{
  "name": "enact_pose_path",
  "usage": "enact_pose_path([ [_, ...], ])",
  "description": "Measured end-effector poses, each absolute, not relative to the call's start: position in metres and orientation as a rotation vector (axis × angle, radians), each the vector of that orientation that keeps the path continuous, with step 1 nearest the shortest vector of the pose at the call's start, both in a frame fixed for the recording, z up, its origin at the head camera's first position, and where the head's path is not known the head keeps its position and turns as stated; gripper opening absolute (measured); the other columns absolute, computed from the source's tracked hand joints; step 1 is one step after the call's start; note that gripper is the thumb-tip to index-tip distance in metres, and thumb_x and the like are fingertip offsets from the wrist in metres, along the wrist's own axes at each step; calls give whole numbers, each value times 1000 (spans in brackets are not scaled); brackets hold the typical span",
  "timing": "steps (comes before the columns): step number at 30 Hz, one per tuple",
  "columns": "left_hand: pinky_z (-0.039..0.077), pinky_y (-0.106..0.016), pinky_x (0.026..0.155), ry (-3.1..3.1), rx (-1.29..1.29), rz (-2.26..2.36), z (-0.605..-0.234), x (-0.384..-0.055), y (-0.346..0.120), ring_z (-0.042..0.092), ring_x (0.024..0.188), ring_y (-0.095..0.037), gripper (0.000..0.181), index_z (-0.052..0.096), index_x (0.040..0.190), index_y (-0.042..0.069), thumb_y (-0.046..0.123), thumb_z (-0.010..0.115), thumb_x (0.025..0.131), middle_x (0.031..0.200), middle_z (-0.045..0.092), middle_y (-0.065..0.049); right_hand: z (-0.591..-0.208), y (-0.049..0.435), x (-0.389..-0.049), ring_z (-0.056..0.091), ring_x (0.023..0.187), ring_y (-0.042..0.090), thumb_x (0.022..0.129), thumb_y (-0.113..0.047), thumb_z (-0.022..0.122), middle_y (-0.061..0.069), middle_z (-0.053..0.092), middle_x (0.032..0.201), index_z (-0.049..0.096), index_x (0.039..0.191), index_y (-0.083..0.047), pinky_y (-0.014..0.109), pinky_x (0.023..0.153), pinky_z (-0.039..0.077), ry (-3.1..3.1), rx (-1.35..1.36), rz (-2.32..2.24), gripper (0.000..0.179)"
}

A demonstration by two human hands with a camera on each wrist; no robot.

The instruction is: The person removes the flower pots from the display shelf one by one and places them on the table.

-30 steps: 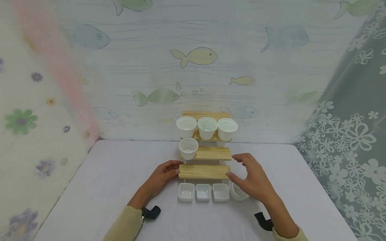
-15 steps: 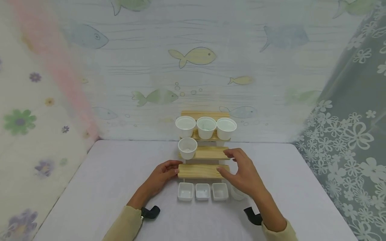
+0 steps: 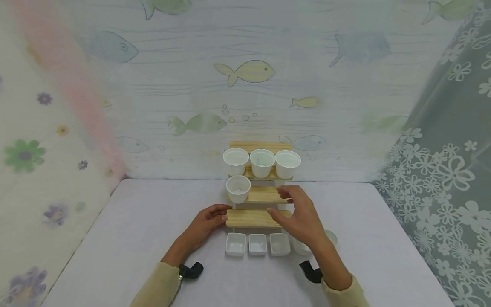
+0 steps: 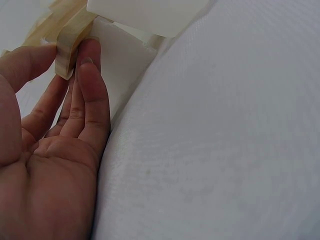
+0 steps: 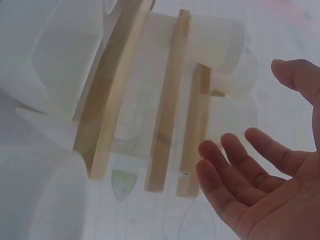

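Observation:
A tiered stand of wooden boards and white sides stands at the back of the table. My left hand (image 3: 209,221) pinches the left end of its lowest board (image 3: 253,218) between thumb and fingers, as the left wrist view shows. My right hand (image 3: 301,215) hovers over the right part of the stand, thumb and fingers spread and nothing between them. White round cups (image 3: 262,163) stand in a row of three on an upper tier. One more round cup (image 3: 238,189) sits at the left of the tier (image 3: 266,195) below, whose right end my right hand hides.
Three small white square bowls (image 3: 258,244) line up before the stand. To their right a round cup (image 3: 301,247) is partly hidden by my right arm, and another cup (image 3: 331,238) shows beyond it. A fish-patterned backdrop (image 3: 172,85) hangs close behind the stand.
My right hand has moved left from beside the stand to over its right part. The cup right of my forearm has come into view. The left hand holds still.

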State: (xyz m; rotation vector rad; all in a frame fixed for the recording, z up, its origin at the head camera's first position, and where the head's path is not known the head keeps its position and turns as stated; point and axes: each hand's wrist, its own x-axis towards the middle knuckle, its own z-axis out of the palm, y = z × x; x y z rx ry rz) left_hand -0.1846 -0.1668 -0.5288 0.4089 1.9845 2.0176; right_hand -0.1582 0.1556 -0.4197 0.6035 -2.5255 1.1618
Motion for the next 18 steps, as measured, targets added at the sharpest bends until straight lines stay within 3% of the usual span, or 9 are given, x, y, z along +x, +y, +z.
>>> enact_pose_path([
  [8, 56, -31, 101, 1967, 417, 2024, -528, -191, -170, 64, 123, -22, 45, 53, 148, -2, 16, 64, 107, 141, 61, -19, -418, 141, -166, 64, 119, 28, 86, -22, 90, 9, 64, 132, 60, 137, -6, 55, 98, 57, -2472, 602, 1234, 62],
  [18, 56, -31, 100, 1958, 417, 2029, -529, -197, -171, 65, 122, -22, 47, 54, 148, -1, 16, 66, 106, 141, 62, -19, -418, 124, -176, 64, 121, 30, 86, -22, 90, 11, 61, 138, 56, 141, -8, 52, 101, 56, -2476, 578, 1281, 66],
])
